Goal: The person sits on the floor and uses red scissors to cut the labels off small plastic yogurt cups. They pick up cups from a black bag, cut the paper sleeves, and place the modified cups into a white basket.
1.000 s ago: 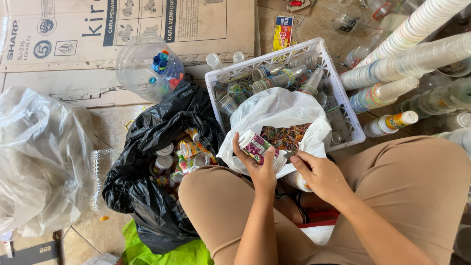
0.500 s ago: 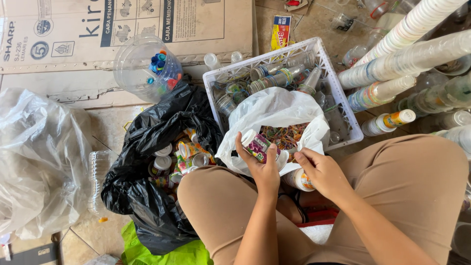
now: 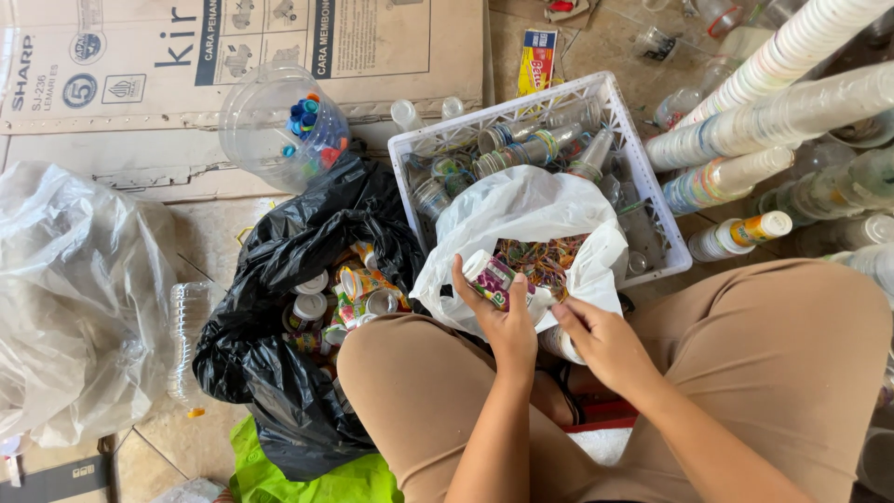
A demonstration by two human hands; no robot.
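Observation:
My left hand (image 3: 503,317) grips a small plastic cup with a colourful printed label (image 3: 492,278), held over the mouth of a white plastic bag (image 3: 526,210). My right hand (image 3: 601,340) sits just to its right, fingertips pinching at the cup's rim or label by the bag's edge. The white bag holds a heap of small colourful scraps (image 3: 540,259). A black bag (image 3: 289,345) full of similar labelled cups (image 3: 349,289) lies open beside my left knee.
A white plastic crate (image 3: 643,158) of clear cups and bottles stands behind the white bag. Stacked cup columns (image 3: 773,102) lie at the right. A clear tub with coloured caps (image 3: 284,126) rests on flattened cardboard (image 3: 140,56). A large clear bag (image 3: 74,298) fills the left.
My right hand has shifted slightly toward the cup in my left hand; the cup stays over the white bag. Little else has moved.

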